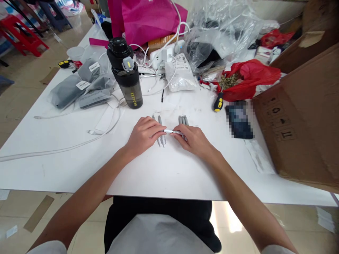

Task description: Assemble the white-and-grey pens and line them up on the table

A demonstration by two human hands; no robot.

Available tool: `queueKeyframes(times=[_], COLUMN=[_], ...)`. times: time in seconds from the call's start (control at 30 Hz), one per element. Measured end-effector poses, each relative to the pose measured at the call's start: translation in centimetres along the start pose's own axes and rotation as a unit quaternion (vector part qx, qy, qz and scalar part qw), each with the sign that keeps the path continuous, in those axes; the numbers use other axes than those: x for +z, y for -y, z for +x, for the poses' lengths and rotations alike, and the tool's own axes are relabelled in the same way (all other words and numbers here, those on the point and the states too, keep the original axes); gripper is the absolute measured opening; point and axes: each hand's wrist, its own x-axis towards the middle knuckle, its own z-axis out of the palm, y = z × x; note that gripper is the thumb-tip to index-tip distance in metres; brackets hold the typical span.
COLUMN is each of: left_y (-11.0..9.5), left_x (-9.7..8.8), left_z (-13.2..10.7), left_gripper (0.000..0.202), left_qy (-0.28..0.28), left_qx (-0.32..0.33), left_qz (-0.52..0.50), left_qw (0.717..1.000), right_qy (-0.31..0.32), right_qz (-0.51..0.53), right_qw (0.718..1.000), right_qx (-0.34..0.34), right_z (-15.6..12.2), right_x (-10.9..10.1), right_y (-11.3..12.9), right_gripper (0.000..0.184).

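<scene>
A slim white pen [168,131] lies level between my hands, just above the white table [169,176]. My left hand [145,134] is closed in a pinch on its left end. The thumb and fingers of my right hand [194,139] pinch its thin right end. Beside my left fingers, grey-and-white pens [160,120] lie on the table, partly hidden by that hand. Another group of grey pens [183,120] lies side by side just beyond my right hand, their near ends covered by it.
A black bottle [125,76] stands beyond my left hand. White cables [111,127] run across the left side. At the right are a yellow-and-black screwdriver [218,102], a blurred dark object [239,120] and a large cardboard box [304,116]. Bagged items [69,91] lie far left.
</scene>
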Motion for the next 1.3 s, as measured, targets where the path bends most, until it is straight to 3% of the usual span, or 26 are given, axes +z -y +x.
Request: queueKeyframes(times=[0.17, 0.43, 0.67, 0.77, 0.93, 1.07, 1.17, 1.3], left_y=[0.0, -0.1, -0.4, -0.6, -1.0, -1.5, -2.2, -2.9], left_x=[0.1, 0.0, 0.0, -0.1, 0.0, 0.0, 0.1, -0.4], left_z=[0.0, 0.1, 0.2, 0.2, 0.2, 0.2, 0.3, 0.6], left_gripper=[0.01, 0.01, 0.016, 0.015, 0.016, 0.018, 0.021, 0.027], left_qy=[-0.013, -0.01, -0.045, -0.04, -0.041, -0.034, -0.028, 0.023], left_qx=[0.009, -0.039, -0.068, -0.059, -0.086, -0.123, -0.152, -0.264], left_qz=[-0.008, -0.031, -0.08, -0.085, -0.122, -0.161, -0.182, -0.278], left_qw=[1.0, 0.999, 0.994, 0.994, 0.988, 0.979, 0.971, 0.923], right_qy=[0.008, -0.028, -0.092, -0.096, -0.131, -0.159, -0.189, -0.129], right_qz=[0.064, 0.17, 0.355, 0.374, 0.413, 0.407, 0.4, 0.449], right_qw=[0.997, 0.98, 0.915, 0.898, 0.885, 0.888, 0.885, 0.874], right_qx=[0.043, 0.103, 0.167, 0.209, 0.169, 0.144, 0.146, 0.136], right_z=[0.1, 0.2, 0.4, 0.6, 1.2, 1.3, 1.2, 1.1], right_x=[-0.3, -0.4, -0.3, -0.4, -0.4, -0.2, 0.0, 0.1], right_y=[0.3, 0.4, 0.8, 0.9, 0.9, 1.1, 1.3, 1.3], right_gripper=[0.023, 0.028, 0.025, 0.032, 0.036, 0.018, 0.017, 0.043])
